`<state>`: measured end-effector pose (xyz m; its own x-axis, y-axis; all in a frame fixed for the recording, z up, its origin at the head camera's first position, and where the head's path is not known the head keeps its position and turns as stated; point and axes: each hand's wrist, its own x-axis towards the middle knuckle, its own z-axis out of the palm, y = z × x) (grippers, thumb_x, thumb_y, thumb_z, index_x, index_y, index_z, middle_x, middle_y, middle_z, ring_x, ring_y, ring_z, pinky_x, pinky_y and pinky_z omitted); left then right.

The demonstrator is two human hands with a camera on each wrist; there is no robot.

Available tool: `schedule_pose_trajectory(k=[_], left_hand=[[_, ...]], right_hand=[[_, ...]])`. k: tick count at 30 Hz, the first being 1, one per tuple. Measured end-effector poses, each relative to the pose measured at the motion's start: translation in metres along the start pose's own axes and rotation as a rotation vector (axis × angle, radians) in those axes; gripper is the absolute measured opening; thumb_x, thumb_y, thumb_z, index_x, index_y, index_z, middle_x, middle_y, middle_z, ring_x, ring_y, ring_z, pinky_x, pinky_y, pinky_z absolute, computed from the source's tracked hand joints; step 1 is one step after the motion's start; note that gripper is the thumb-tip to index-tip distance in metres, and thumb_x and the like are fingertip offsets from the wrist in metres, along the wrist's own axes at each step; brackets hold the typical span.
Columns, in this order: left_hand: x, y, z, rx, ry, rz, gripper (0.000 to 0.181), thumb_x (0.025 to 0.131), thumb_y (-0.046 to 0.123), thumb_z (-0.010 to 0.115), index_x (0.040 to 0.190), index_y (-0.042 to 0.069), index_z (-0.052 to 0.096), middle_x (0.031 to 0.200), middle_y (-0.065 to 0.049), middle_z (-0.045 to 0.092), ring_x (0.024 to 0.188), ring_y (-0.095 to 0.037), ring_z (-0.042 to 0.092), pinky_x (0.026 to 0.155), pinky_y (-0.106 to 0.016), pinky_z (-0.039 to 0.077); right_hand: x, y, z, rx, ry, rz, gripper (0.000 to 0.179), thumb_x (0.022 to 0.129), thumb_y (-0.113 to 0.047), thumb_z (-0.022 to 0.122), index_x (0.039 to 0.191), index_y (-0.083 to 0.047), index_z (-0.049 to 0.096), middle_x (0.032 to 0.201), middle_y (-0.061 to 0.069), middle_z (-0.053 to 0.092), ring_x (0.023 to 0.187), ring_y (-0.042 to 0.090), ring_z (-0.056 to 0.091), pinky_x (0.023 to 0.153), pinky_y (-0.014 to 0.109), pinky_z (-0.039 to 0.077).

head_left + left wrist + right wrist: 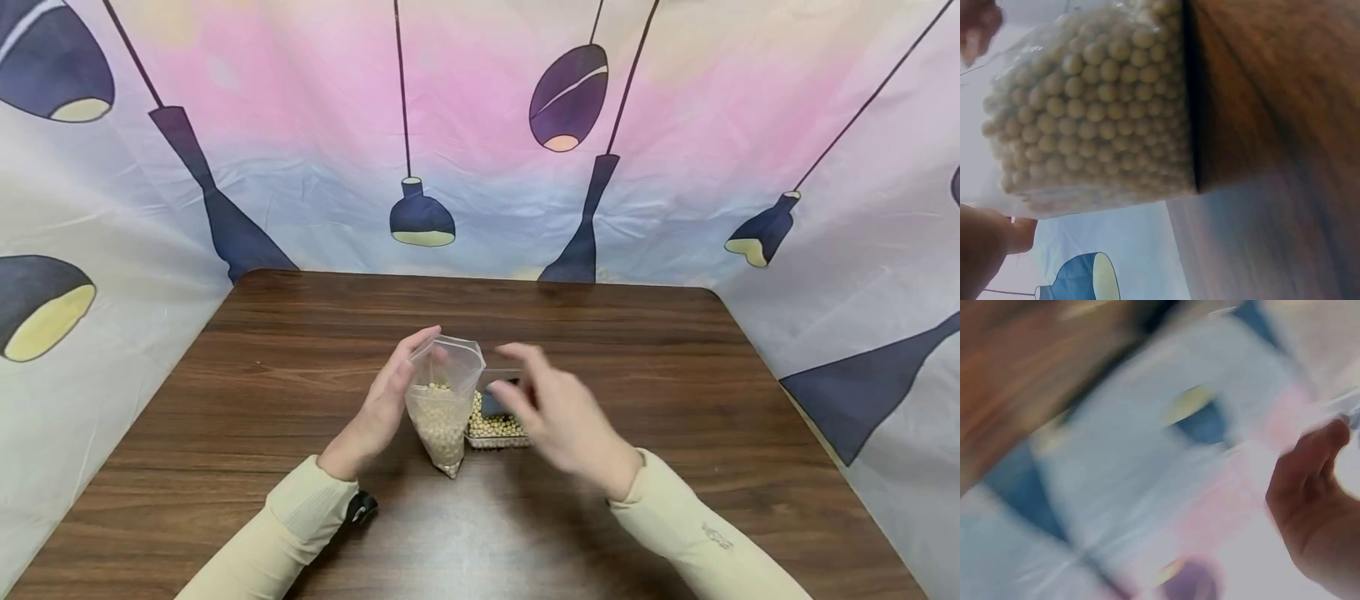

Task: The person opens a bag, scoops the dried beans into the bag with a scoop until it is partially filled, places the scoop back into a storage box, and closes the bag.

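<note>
A clear plastic bag of soybeans (pixel 441 417) stands upright with its mouth spread at the top, and the pale round beans fill its lower part. My left hand (pixel 381 408) holds the bag from its left side, thumb at the near side and fingers reaching behind the upper part. In the left wrist view the bag (pixel 1097 112) fills much of the picture. My right hand (pixel 566 417) is to the right of the bag, blurred, fingers loosely bent and nothing in them. It overlaps a clear plastic box of soybeans (pixel 495 442) behind the bag.
A dark grey piece (pixel 497 402) shows over the beans in the box. Both things stand on a brown wooden table (pixel 300 367). A printed cloth with lamp pictures (pixel 480 125) hangs behind the table and along its sides.
</note>
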<state>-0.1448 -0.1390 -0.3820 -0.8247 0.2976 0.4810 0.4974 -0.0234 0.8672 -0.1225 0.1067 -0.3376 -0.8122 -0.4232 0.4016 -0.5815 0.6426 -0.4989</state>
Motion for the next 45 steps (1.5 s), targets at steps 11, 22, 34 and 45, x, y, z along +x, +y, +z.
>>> schedule_pose_trajectory(k=[11, 22, 34, 45], left_hand=[[0.004, 0.005, -0.023, -0.162, 0.114, -0.134, 0.059, 0.108, 0.037, 0.022, 0.130, -0.009, 0.053, 0.108, -0.015, 0.069, 0.104, -0.018, 0.063, 0.087, -0.030, 0.049], [-0.008, 0.012, -0.047, -0.016, 0.082, -0.140, 0.033, 0.093, 0.000, 0.062, 0.126, -0.004, 0.058, 0.101, -0.007, 0.068, 0.090, -0.015, 0.064, 0.073, -0.024, 0.052], [-0.008, 0.016, -0.065, -0.005, -0.030, -0.165, 0.041, 0.098, 0.003, 0.055, 0.138, -0.004, 0.048, 0.127, -0.021, 0.060, 0.116, -0.017, 0.059, 0.092, -0.028, 0.049], [-0.011, 0.024, -0.065, 0.034, 0.033, -0.156, 0.040, 0.087, 0.000, 0.070, 0.125, -0.001, 0.059, 0.118, -0.014, 0.066, 0.106, -0.021, 0.064, 0.082, -0.030, 0.054]], right_hand=[[0.020, -0.039, 0.025, 0.083, -0.152, -0.129, 0.013, 0.094, -0.033, 0.066, 0.093, -0.020, 0.061, 0.068, -0.016, 0.053, 0.058, -0.001, 0.049, 0.054, 0.019, 0.043], [0.028, -0.037, 0.014, 0.236, -0.163, -0.152, 0.004, 0.095, -0.017, 0.065, 0.093, -0.016, 0.062, 0.083, -0.012, 0.059, 0.072, 0.002, 0.056, 0.064, 0.025, 0.050], [0.051, -0.027, 0.016, 0.417, -0.191, -0.109, 0.005, 0.097, -0.013, 0.061, 0.095, -0.009, 0.061, 0.087, 0.006, 0.063, 0.067, 0.012, 0.056, 0.060, 0.028, 0.050], [0.056, -0.012, 0.016, 0.440, -0.228, -0.052, 0.007, 0.096, -0.010, 0.062, 0.093, -0.017, 0.061, 0.087, 0.001, 0.063, 0.067, 0.018, 0.057, 0.058, 0.030, 0.047]])
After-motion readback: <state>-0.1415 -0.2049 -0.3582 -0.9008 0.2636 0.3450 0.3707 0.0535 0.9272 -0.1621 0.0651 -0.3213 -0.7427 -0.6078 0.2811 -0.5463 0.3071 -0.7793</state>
